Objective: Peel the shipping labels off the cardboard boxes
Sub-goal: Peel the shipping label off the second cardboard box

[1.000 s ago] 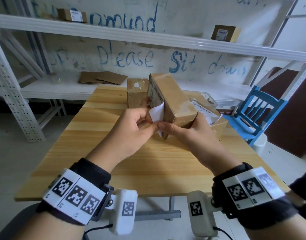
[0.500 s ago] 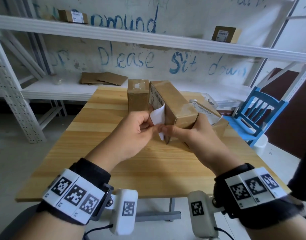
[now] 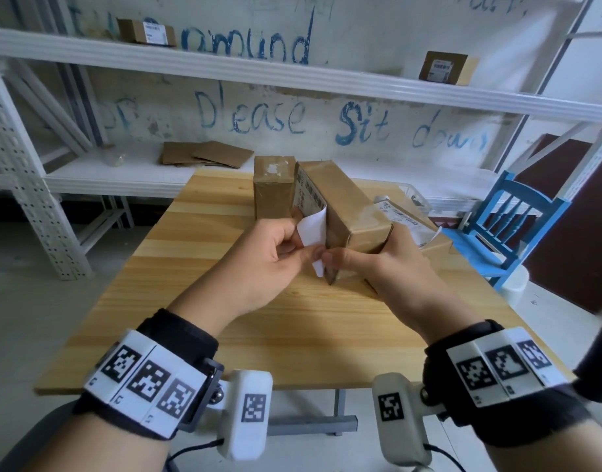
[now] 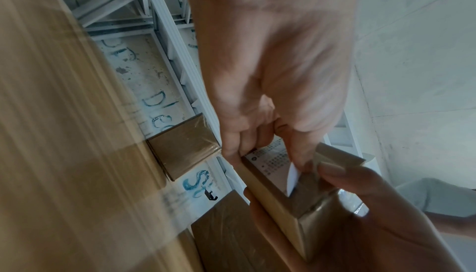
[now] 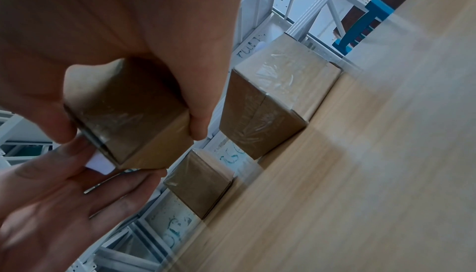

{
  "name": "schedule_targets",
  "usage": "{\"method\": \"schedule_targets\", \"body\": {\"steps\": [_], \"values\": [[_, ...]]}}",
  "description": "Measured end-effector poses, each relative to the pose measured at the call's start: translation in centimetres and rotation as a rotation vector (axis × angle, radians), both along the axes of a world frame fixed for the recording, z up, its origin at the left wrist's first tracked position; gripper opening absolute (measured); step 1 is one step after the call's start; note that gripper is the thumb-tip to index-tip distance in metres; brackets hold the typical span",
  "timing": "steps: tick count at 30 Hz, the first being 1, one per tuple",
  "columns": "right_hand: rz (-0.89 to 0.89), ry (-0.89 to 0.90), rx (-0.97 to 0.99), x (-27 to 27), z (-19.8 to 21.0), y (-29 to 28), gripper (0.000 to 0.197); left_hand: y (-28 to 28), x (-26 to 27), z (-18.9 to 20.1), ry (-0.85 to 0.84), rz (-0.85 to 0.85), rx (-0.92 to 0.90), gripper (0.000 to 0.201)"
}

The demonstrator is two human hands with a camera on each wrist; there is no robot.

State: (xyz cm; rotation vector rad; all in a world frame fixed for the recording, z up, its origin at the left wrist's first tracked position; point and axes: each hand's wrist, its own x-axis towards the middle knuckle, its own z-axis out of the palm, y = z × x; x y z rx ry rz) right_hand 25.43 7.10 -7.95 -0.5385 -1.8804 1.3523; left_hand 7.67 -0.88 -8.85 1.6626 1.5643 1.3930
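Head view: left hand (image 3: 258,264) fingers pinch half-peeled label (image 3: 312,229); right hand (image 3: 391,264) fingers grip box (image 3: 347,206), fingertips hidden.

From head height we look forward and down across the wooden table (image 3: 204,311) toward the white shelving (image 3: 292,76) and the scribbled wall, both wrists low in the foreground. Our left wrist camera sits very close behind the left hand (image 4: 270,62), looking along it, the table tipped onto the picture's left side. Our right wrist camera looks along the right hand (image 5: 128,31) just as closely, the table slanting down the right. All three views share the held box (image 3: 347,206) and the small box (image 3: 274,189) behind it.
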Motion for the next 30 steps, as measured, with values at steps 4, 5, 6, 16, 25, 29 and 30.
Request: {"method": "schedule_targets", "body": {"steps": [4, 5, 6, 16, 25, 29, 30], "values": [[-0.011, -0.001, 0.001, -0.1, -0.07, 0.17, 0.016, -0.19, 0.03, 0.24, 0.011, -0.023, -0.023, 0.008], [-0.008, -0.006, 0.005, -0.1, -0.09, 0.19, 0.016, -0.24, 0.06, 0.29, 0.013, -0.031, -0.022, 0.01], [-0.002, -0.011, 0.009, -0.09, -0.09, 0.18, 0.014, -0.23, 0.07, 0.33, 0.01, -0.037, -0.02, 0.011], [-0.021, -0.028, 0.018, -0.02, 0.08, 0.28, 0.02, -0.42, -0.1, 0.46, 0.03, -0.002, -0.039, 0.005], [-0.045, -0.026, -0.024, -0.05, 0.13, 0.3, 0.025, -0.77, 0.04, 0.69, 0.033, 0.007, -0.066, 0.007], [-0.044, -0.032, -0.031, -0.03, 0.32, 0.23, 0.026, -0.66, -0.03, 0.61, 0.034, 0.001, -0.081, 0.008], [-0.04, -0.035, -0.032, -0.02, 0.37, 0.22, 0.025, -0.64, -0.06, 0.57, 0.035, -0.002, -0.08, 0.008]]}}
